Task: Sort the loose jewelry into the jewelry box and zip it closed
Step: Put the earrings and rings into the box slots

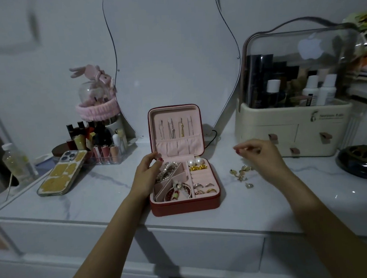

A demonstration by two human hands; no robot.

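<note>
Head view: white marble-look vanity top (95,201) spans the frame. Red jewelry box (184,178) sits centre, lid up, zip undone, pink lining. Nearest compartments: red-and-gold bangles (178,192) at 7 o'clock inside the tray, gold rings (204,188) at 5 o'clock. Farther in: pearl bracelets (166,172) at 10 o'clock, two pearl earrings (195,162) over small gold pieces at 1 o'clock. Necklaces (175,128) hang in the lid above a gathered pocket. Left hand (147,176) rests on the box's left edge at 9 o'clock, fingers curled over the rim by the hinge. Loose gold earrings (242,173) lie on the tabletop at 3 o'clock of the box, apart from it. Right hand (261,157) hovers just above and behind them, fingers curled, thumb and fingertips pinched; motion blur, cannot tell if it holds anything. Phone (62,172) face down at 9 o'clock, well apart. Lipstick organizer (100,142) behind the phone. Cosmetics case (295,109) with clear dome at 2 o'clock. Mirror (168,53) at 12 o'clock against the wall.
</note>
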